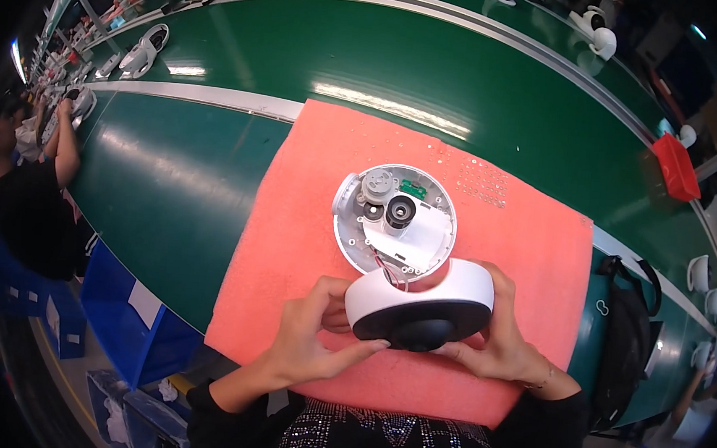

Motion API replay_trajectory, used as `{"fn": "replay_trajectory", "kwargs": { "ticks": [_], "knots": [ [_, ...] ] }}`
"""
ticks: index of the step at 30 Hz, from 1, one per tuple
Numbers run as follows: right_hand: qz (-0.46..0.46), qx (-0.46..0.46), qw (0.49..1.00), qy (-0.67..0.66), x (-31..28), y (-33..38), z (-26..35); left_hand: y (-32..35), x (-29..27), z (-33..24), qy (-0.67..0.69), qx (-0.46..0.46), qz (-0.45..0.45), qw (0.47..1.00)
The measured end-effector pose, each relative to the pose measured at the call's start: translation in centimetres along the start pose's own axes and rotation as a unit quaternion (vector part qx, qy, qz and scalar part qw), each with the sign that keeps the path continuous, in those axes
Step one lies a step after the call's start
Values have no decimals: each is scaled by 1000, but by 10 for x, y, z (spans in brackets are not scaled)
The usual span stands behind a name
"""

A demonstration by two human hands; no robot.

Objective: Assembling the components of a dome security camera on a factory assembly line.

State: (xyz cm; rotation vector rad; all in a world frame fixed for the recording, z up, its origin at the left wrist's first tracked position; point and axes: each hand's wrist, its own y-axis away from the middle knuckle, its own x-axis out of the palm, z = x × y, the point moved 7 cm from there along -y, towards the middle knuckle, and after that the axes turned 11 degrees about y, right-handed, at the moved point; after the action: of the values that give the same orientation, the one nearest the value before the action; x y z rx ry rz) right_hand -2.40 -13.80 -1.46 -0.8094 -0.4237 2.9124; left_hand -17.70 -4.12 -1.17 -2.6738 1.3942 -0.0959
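Between my two hands is a rounded white camera housing (pixel 467 290) with a black domed front (pixel 420 323), tilted toward me. My left hand (pixel 309 334) grips its left side, thumb along the lower edge. On the other side my right hand (pixel 497 336) holds it, thumb under the black front. Just beyond lies the open round white shell (pixel 337 222), its inside facing up. In it sit a lens module (pixel 401 212), a grey round motor (pixel 378 185) and a small green circuit board (pixel 413 189). Thin wires (pixel 387 268) run between shell and housing.
A pink foam mat (pixel 289 244) lies under the work, with rows of small clear pieces (pixel 484 183) at its far right. Beyond runs a green conveyor (pixel 271 44) carrying white units. A black backpack (pixel 626 338) is at right, a red bin (pixel 676 167) farther off. Co-workers sit at left.
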Motion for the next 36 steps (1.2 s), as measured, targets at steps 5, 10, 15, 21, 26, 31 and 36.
{"fn": "replay_trajectory", "kwargs": {
  "ticks": [5,10,15,21,26,31,36],
  "knots": [
    [-3,43,998,-55,-1,-9,9,-1,-5,2,37,-18,-44,998],
    [-10,66,991,-114,-2,-16,6,-3,-6,2,87,-50,-50,994],
    [-17,21,996,-82,1,-24,12,-5,-7,-3,88,-31,-71,993],
    [-42,26,998,-41,3,-21,13,-3,-11,-3,94,-27,-84,992],
    [16,23,998,-53,0,-8,4,1,-7,-5,20,-19,-21,999],
    [59,84,982,-156,-8,-12,5,5,-6,-2,-31,11,11,999],
    [18,60,996,-63,-13,-12,16,4,-2,-9,-120,71,29,990]
  ]
}}
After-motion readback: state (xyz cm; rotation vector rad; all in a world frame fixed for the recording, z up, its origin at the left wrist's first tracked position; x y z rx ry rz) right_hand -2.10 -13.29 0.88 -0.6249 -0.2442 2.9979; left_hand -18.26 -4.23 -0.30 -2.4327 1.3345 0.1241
